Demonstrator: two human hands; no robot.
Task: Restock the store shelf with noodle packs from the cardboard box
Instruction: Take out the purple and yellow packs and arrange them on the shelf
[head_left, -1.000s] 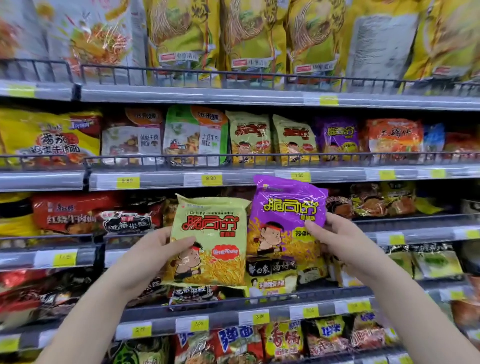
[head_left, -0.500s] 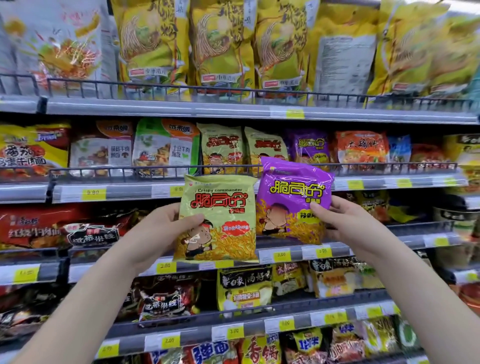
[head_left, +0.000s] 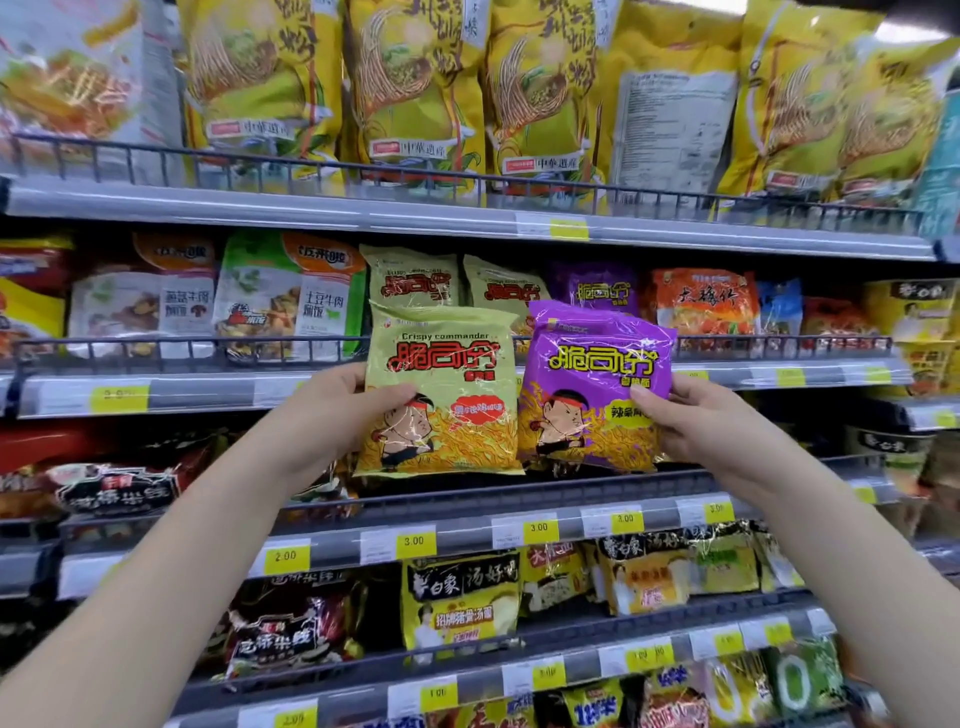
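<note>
My left hand (head_left: 332, 415) grips a pale green noodle pack (head_left: 441, 384) by its left edge, thumb on the front. My right hand (head_left: 696, 421) pinches a purple noodle pack (head_left: 587, 384) by its right edge. Both packs are upright, side by side, held in front of the second shelf's rail (head_left: 208, 345). Behind them on that shelf stand matching green packs (head_left: 410, 278) and a purple pack (head_left: 595, 286). The cardboard box is out of view.
The top shelf holds tall yellow noodle bags (head_left: 415, 88). Rice-meal packs (head_left: 280, 296) stand left of the green packs, an orange pack (head_left: 701, 304) to the right. Lower shelves carry dark and yellow packs behind rails with yellow price tags (head_left: 413, 540).
Both hands have lifted the two packs from the lower shelves up to the level of the second shelf. The view has tilted upward with them.
</note>
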